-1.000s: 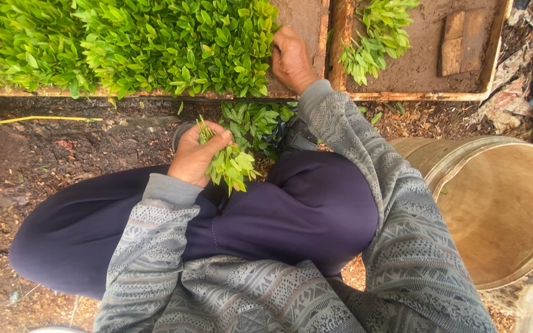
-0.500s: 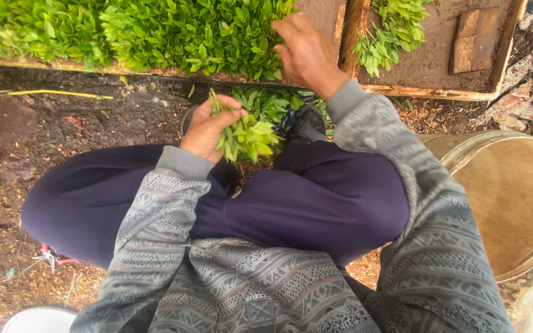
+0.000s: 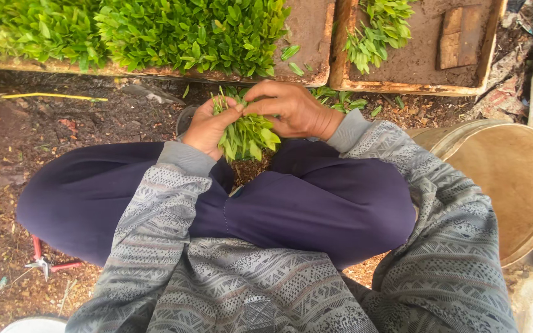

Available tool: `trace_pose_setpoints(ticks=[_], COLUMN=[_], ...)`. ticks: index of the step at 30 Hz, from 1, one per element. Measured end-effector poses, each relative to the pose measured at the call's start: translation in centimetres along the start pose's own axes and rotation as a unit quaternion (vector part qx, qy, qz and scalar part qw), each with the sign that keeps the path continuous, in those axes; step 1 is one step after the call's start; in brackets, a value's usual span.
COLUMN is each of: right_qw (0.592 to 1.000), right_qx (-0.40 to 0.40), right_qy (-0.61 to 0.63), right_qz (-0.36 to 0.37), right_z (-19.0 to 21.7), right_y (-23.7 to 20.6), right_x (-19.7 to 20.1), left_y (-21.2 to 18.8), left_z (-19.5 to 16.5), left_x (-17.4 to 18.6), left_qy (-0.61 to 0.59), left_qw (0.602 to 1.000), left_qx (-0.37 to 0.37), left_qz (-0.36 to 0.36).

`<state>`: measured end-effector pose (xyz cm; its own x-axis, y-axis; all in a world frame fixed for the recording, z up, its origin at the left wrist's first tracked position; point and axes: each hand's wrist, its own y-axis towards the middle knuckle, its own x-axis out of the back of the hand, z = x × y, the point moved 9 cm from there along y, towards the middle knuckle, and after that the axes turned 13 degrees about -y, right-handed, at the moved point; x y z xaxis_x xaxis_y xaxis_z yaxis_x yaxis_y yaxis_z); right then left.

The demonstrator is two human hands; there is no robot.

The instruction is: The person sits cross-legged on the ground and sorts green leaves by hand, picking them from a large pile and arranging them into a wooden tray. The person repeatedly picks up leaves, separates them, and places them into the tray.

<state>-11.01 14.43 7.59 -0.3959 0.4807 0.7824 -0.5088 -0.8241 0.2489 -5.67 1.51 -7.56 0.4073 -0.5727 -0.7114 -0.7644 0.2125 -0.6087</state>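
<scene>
Our right hand [image 3: 291, 111] has come back from the far tray [image 3: 316, 77]; now both it and our left hand [image 3: 208, 126] pinch the seedling bunch [image 3: 248, 135].

I count two hands: left hand [image 3: 208, 126] and right hand [image 3: 291, 110], sharing one bunch of seedlings [image 3: 248, 135]. Two wooden seedling trays sit along the top, left tray [image 3: 306, 37] and right tray [image 3: 491, 46]. One round basket [image 3: 513, 185] at right; one red-handled pruner [image 3: 44, 262] lower left.

An outdoor plant nursery: wooden seedling trays [image 3: 316, 77] packed with green seedlings [image 3: 155, 31] fill the frame's top, above bare soil [image 3: 26, 142].
</scene>
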Motion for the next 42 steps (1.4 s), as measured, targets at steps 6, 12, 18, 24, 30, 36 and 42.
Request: trace_pose_setpoints(ticks=[6, 12, 18, 24, 30, 36, 42], right_qw=[0.968, 0.939, 0.859, 0.868, 0.887, 0.912, 0.937], right_qx=[-0.110, -0.151, -0.394, -0.392, -0.354, -0.305, -0.276], right_qy=[0.225, 0.303, 0.287, 0.240, 0.202, 0.150, 0.026], right_qz=[-0.015, -0.066, -0.155, -0.187, -0.216, -0.229, -0.211], right_z=[-2.6, -7.6, -21.0, -23.8, -23.3, -22.1, -22.0], right_y=[-1.1, -3.1, -6.5, -5.8, -4.6, -4.0, -4.1], right_x=[-1.1, -2.2, -4.3, -6.9, -6.3, -5.6, -5.7], left_y=[-0.4, -0.6, -0.9, -0.7, -0.5, -0.5, -0.5], left_z=[0.2, -0.7, -1.0, -1.0, -1.2, -1.0, -0.6], left_x=[-0.8, -1.2, -1.4, -0.8, -0.5, -0.6, -0.4], left_qy=[0.003, 0.013, 0.061, 0.092, 0.116, 0.114, 0.096], left_qw=[1.000, 1.000, 0.998, 0.995, 0.993, 0.993, 0.995], left_qx=[0.015, -0.004, -0.025, -0.024, -0.035, -0.036, -0.026], left_qz=[0.011, -0.013, 0.002, 0.000, -0.003, 0.003, 0.000])
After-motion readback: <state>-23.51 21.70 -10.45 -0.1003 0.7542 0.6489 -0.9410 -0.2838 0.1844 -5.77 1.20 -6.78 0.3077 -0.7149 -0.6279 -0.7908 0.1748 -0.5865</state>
